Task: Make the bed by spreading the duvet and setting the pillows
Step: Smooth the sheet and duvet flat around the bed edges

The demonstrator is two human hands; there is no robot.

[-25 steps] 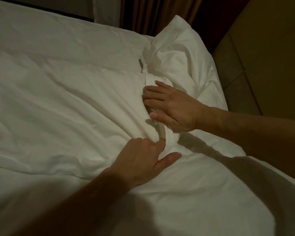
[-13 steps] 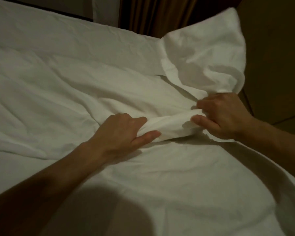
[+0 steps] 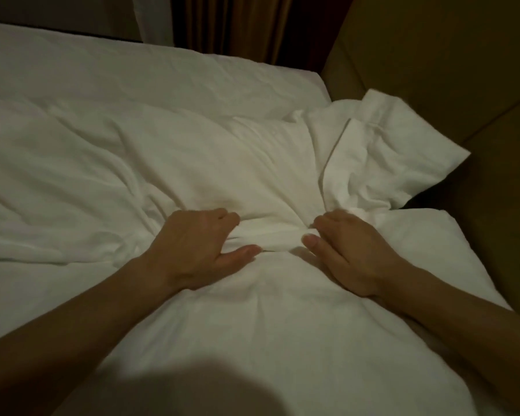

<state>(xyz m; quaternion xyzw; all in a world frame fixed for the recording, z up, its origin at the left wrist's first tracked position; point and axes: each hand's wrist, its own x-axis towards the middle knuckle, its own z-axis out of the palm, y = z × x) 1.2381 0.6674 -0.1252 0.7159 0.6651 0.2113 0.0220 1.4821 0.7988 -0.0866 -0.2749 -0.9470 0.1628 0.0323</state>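
Left hand (image 3: 197,244) and right hand (image 3: 347,250) each grip a bunched duvet (image 3: 192,163) fold near the bed's right edge, likely to spread it.

Two hands: left hand (image 3: 198,244), right hand (image 3: 345,250); one duvet (image 3: 192,163); one curtain (image 3: 237,25).

Matt white cloth duvet (image 3: 192,163), creased; pleated brown curtain (image 3: 237,25).

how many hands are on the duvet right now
2. The left hand grips a bunched fold of the white duvet near the middle; the right hand pinches the same fold just to its right. None seem hidden.
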